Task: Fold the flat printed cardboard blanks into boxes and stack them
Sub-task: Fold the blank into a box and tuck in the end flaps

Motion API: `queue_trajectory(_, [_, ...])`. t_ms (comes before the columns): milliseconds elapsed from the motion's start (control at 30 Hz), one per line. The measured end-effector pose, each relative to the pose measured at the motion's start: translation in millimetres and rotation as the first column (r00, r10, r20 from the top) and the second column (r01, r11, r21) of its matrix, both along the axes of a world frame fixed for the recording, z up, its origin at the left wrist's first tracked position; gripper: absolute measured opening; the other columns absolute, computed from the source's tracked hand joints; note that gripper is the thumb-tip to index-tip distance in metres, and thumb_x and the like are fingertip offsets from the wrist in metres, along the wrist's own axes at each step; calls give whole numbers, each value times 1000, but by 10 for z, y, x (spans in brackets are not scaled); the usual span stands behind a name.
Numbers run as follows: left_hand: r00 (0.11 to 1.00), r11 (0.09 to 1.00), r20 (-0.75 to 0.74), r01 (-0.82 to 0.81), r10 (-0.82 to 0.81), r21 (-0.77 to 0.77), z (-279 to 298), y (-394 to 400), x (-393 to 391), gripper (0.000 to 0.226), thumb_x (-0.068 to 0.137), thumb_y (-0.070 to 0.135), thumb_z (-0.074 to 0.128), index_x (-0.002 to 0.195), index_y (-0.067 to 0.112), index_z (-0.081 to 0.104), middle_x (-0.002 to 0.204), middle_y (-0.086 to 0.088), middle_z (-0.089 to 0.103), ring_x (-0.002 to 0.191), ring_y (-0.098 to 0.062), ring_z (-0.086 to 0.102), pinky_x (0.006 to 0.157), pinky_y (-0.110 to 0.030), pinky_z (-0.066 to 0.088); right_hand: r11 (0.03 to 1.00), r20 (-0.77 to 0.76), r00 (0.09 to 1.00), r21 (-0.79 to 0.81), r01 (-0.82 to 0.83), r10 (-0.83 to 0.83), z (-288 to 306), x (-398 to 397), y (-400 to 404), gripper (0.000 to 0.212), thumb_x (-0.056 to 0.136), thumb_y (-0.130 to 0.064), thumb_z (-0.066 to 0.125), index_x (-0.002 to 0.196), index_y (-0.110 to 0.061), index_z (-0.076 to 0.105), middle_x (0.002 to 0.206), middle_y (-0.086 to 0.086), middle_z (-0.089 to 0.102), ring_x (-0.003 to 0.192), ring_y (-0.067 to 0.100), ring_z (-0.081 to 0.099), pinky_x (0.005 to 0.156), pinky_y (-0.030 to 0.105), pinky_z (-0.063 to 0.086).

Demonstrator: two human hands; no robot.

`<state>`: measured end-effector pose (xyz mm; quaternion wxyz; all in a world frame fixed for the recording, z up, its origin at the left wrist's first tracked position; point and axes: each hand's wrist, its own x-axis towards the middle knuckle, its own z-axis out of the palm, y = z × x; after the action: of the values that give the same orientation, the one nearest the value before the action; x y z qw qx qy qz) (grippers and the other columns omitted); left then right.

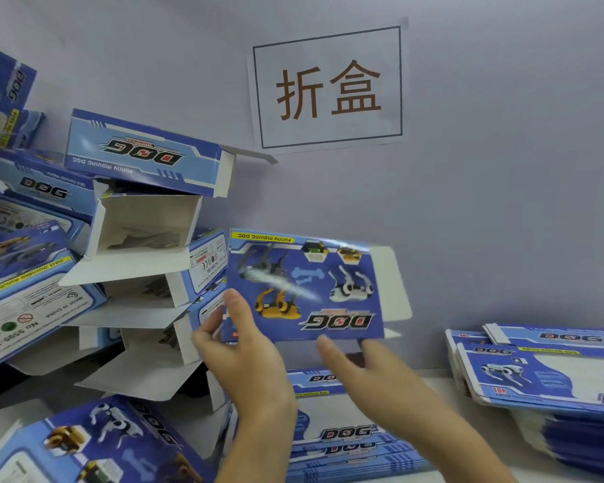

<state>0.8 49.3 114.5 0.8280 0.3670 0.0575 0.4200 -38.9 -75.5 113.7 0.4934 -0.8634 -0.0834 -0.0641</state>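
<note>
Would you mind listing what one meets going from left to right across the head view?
Pile of folded boxes → left hand → held box → right hand → stack of flat blanks.

A packing workstation: a taped wall sign [328, 87] reads "折盒", with folded toy boxes [147, 162] and flat blanks [544, 378] piled up.

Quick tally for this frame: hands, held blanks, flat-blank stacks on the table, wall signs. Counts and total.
Hands: 2, left hand and right hand
Blue printed cardboard blank, held up by both hands: 1
Stacks of flat blue blanks: 2, centre stack and right stack
White paper wall sign with brown characters: 1
Total: 6
</note>
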Motion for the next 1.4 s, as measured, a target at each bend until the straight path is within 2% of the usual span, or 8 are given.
queue_trajectory(133, [974,975,-49,222,-222,-2,-52,-174,5,28,70,66,62,85,45,53,115,-2,70,99,-24,72,76,-46,62,762,-87,996,642,77,-28,-4,153,-35,83,49,-77,61,117,-28,58,115,-3,67,100,24,66,72,41,58])
queue_trajectory(300, [878,835,-293,461,-379,301,-156,-250,-12,47,70,68,63,100,31,58,99,1,73,90,-15,70,66,-32,57,453,60,969,890,56,-239,-56,294,-389,75,68,-53,73,132,-20,55,114,6,72,93,28,73,69,41,60])
queue_trajectory(567, [939,766,-300,315,-166,561,-91,24,10,40,91,51,60,124,27,55,129,9,57,112,-7,53,82,-22,42,792,252,955,609,-32,-155,-193,326,-765,85,60,-54,88,133,-49,47,112,1,73,101,28,71,90,54,54])
queue_trajectory(700, [931,701,-271,362,-244,614,-87,65,-40,71,78,66,52,137,28,53,136,13,56,124,-7,52,100,-30,43,900,253,967,411,-146,41,-205,309,-676,81,61,-52,86,130,-59,44,107,-18,71,92,10,73,67,24,58])
queue_trajectory(867, [905,682,-238,423,-354,596,-167,63,20,31,94,45,56,121,28,57,87,21,73,76,5,69,57,-9,50,915,159,955,283,-287,250,-223,285,-628,78,63,-42,81,129,-60,42,115,-19,69,107,2,66,75,19,56])
queue_trajectory(1000, [919,748,-239,394,-313,535,-309,-31,73,20,102,24,46,113,17,61,74,2,70,74,-18,67,62,-32,55,918,193,961,305,-252,200,-308,314,-516,82,67,-41,74,136,-58,34,121,-30,61,106,-11,60,73,14,54])
queue_trajectory(1133, [967,746,-142,255,-213,615,-430,-131,69,31,99,37,48,129,40,51,92,23,70,84,-11,70,66,-31,60,866,265,953,431,-253,146,-516,353,-325,92,82,-18,76,144,-56,20,133,-3,61,110,18,68,88,41,59])
queue_trajectory(1400, [957,772,-139,288,-255,566,-536,-88,98,39,89,50,49,124,38,57,111,27,66,105,0,66,71,-18,57,846,361,931,478,-238,58,-687,407,-234,77,86,-9,73,134,-59,40,129,-3,62,103,19,71,73,33,62])
